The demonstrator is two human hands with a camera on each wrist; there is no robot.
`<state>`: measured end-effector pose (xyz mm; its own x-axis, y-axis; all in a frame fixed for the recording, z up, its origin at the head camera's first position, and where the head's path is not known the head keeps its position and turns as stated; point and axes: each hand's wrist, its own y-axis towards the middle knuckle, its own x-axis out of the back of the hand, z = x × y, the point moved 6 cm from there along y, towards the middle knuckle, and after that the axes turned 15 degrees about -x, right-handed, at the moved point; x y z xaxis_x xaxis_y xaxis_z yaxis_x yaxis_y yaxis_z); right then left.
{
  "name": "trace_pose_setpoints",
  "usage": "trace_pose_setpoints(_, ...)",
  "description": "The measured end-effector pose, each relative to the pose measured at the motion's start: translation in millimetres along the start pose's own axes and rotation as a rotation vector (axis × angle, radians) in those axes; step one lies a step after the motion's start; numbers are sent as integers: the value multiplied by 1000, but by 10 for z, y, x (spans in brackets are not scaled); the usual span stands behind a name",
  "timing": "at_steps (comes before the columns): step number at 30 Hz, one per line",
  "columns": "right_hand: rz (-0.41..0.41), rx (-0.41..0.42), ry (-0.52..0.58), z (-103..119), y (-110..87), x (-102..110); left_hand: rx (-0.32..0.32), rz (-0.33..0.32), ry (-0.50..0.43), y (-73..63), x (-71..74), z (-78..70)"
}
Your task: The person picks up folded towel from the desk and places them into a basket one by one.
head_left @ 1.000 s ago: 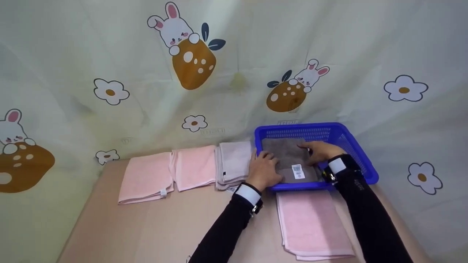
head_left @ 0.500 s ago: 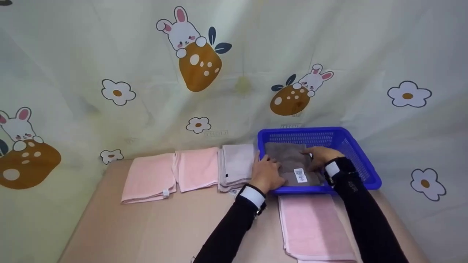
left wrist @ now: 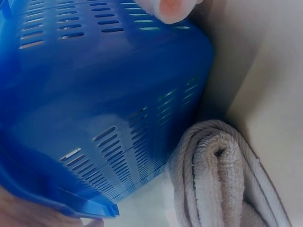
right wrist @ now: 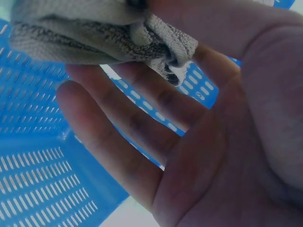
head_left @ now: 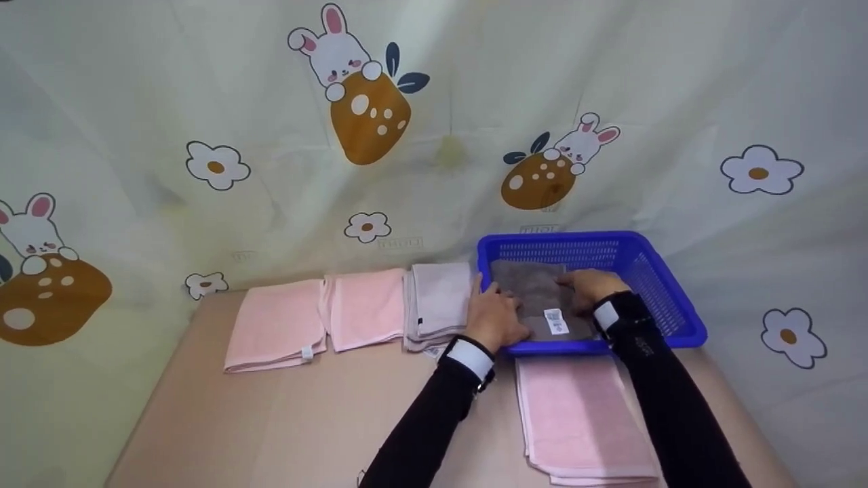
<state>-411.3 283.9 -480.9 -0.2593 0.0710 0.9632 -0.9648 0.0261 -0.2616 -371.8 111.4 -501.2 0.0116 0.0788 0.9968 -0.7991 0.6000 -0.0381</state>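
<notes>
A folded grey-brown towel [head_left: 536,288] with a white label lies in the left part of the blue plastic basket [head_left: 678,298]. My right hand [head_left: 597,288] pinches the towel's right edge inside the basket. In the right wrist view its thumb lies over the towel [right wrist: 71,33], with several fingers [right wrist: 118,127] extended beneath. My left hand [head_left: 494,317] grips the basket's left front corner, its fingers over the rim. Outside the perforated wall [left wrist: 94,85], a fingertip [left wrist: 170,9] shows in the left wrist view.
Left of the basket, a folded light grey towel [head_left: 442,298] and two folded pink towels [head_left: 366,308] line the table's back edge. Another pink towel [head_left: 576,420] lies in front of the basket. A printed curtain [head_left: 434,122] hangs behind the table [head_left: 305,427].
The head view has shifted slightly. My right hand's fingers have settled lower against the towel's edge, and the small gap beneath them is no longer visible. My left hand stays on the basket corner.
</notes>
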Motion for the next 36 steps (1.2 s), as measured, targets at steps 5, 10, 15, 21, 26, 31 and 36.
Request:
trace_pose_setpoints(5, 6, -8, 5, -4, 2, -24, 8, 5, -2, 12, -14, 6)
trace_pose_setpoints(10, 8, -2, 19, 3, 4, -29, 14, 12, 13, 20, -8, 5)
trace_pose_setpoints(15, 4, 7, 29, -6, 22, -41, 17, 29, 14, 37, -15, 1)
trace_pose_setpoints(21, 9, -4, 51, -10, 30, -53, 12, 52, 35, 39, -29, -3)
trace_pose_setpoints(26, -30, 29, 15, 34, 32, -25, 13, 48, 32, 31, -25, 9)
trace_pose_setpoints(31, -48, 36, -6, 37, 31, -22, 10, 41, 24, 30, -28, 9)
trace_pose_setpoints(36, -70, 36, -1, 34, 28, -30, -2, 41, 49, 29, -29, 1)
